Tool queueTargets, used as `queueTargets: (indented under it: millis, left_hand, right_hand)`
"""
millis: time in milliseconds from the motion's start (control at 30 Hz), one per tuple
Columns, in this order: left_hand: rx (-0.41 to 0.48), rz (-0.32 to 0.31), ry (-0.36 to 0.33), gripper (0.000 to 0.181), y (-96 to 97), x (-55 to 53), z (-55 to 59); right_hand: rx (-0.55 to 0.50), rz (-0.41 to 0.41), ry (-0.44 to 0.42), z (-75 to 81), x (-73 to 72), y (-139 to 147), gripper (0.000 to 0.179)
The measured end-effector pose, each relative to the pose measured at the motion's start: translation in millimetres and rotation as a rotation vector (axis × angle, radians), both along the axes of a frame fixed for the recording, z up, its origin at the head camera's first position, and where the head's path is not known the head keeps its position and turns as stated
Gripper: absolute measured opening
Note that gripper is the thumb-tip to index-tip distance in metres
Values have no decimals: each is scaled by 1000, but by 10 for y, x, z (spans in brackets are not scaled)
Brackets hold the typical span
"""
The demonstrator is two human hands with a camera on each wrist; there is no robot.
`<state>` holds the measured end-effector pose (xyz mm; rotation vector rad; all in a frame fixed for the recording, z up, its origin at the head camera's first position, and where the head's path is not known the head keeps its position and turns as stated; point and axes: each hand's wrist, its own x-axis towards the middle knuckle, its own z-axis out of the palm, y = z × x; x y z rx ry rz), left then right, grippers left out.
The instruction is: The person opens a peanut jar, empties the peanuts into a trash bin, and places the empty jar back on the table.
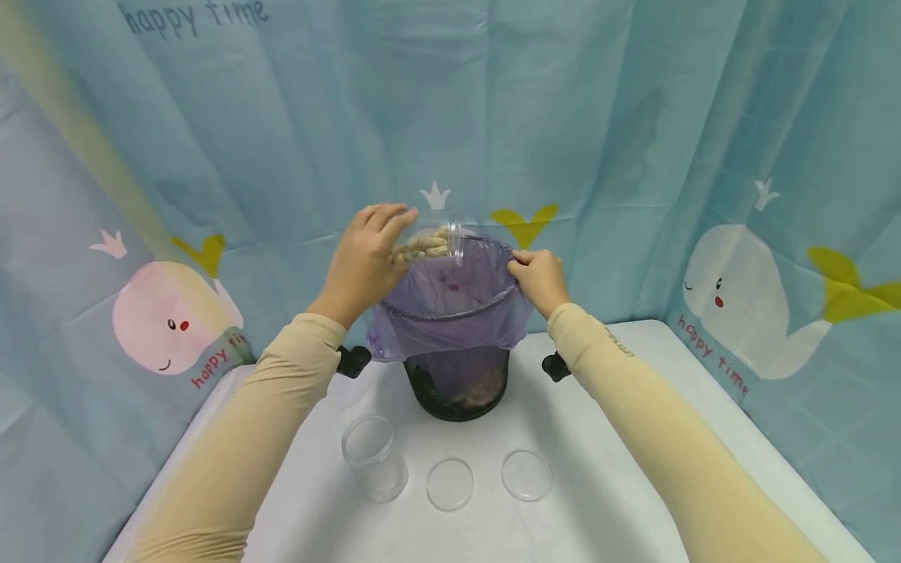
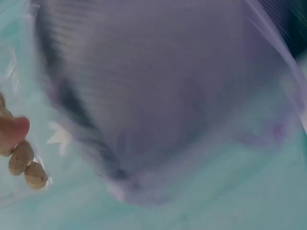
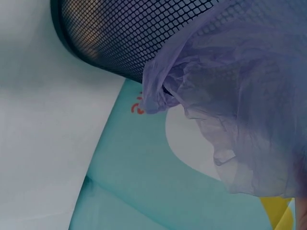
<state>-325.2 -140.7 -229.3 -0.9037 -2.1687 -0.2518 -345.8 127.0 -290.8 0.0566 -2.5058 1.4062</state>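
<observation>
My left hand grips a clear plastic jar that lies tilted on its side over the bin's mouth. Peanuts in their shells rest inside it; in the left wrist view a few peanuts show beside a fingertip. With thumb and fingers, my right hand pinches the right rim of a black mesh bin. A thin purple bag lines this bin and folds down over its outside. In the right wrist view the bag hangs over the mesh, and most of the hand is out of frame.
On the white table a second clear jar stands front left of the bin. Two clear round lids lie flat to its right. A blue curtain with whale prints rises behind and on both sides.
</observation>
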Motion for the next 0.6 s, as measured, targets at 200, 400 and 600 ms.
queueTargets:
  millis: [200,400,600]
  left_hand:
    - [-122,-17,-41,63,0,-6,-57]
    - [-67,23,10,66,-58,-14,-64]
    - [-151,15,-35,65,-78,-19,-138]
  right_hand:
    - [-10,-11,-4,2,3,-12,39]
    - [11,-10,10,2,-12,-54,38]
    - [23,-11,2,-21,-6,-74,38]
